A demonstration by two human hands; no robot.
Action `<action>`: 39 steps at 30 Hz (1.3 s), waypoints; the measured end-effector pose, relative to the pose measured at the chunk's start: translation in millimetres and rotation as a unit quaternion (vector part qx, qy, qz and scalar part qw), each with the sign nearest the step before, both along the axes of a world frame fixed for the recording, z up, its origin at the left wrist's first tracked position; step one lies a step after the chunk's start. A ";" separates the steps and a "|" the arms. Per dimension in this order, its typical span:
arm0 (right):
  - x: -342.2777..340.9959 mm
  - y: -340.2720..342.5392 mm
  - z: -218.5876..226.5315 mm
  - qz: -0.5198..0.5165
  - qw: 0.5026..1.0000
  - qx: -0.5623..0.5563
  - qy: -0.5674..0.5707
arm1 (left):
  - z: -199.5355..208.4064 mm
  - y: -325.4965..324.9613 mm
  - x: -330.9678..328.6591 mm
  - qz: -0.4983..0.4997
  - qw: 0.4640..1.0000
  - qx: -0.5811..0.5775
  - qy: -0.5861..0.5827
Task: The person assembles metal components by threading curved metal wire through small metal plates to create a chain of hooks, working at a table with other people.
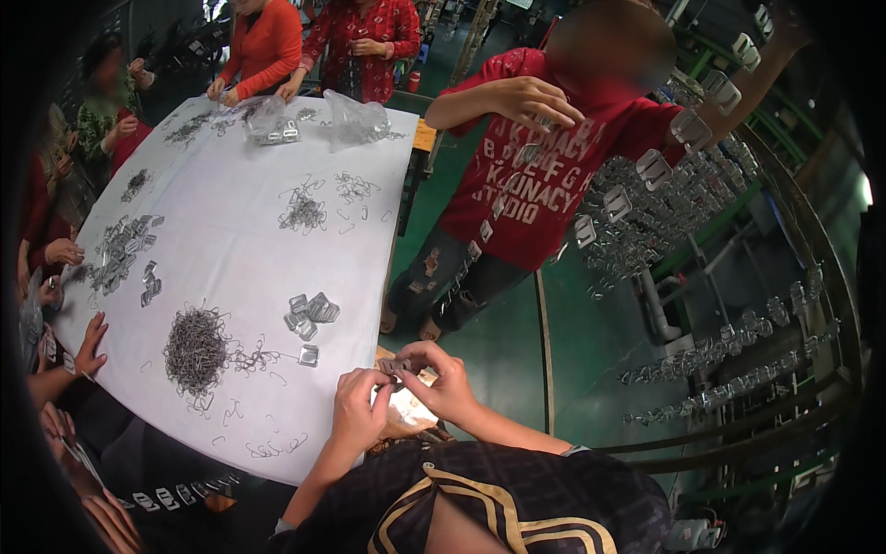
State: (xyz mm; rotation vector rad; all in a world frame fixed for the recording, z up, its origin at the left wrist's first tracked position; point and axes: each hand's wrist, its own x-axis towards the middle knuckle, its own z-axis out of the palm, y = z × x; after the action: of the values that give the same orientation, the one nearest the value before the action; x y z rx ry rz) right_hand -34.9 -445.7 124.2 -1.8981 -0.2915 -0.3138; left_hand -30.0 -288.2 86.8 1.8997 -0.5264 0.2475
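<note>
Just off the near right edge of the white-covered table [249,245], both my hands pinch a small grey metal buckle [395,367] between thumbs and fingertips. My left hand [358,404] is closed on its left side, and my right hand [447,386] is closed on its right. Whether a wire hook is also between my fingers is too small to tell. On the table nearby lie a loose group of grey metal buckles [318,308], one single buckle [308,355] and a dense heap of bent wire hooks [194,351].
A person in a red shirt [517,175] stands ahead, beside strings of hanging buckles [646,212]. Other people work along the far and left edges. Another buckle pile [125,249], more hooks [305,212] and clear plastic bags [355,120] lie on the table.
</note>
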 end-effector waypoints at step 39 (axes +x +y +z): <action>-24.2 -188.4 -3.9 -0.409 0.908 -0.042 -0.086 | 26.0 -228.2 90.3 -0.262 0.956 0.053 -0.120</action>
State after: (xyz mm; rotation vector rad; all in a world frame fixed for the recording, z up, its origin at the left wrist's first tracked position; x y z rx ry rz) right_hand -59.1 -634.1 120.2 -2.0000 0.4103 -1.0450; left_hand 60.4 -516.4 112.8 1.7658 -1.2040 0.1002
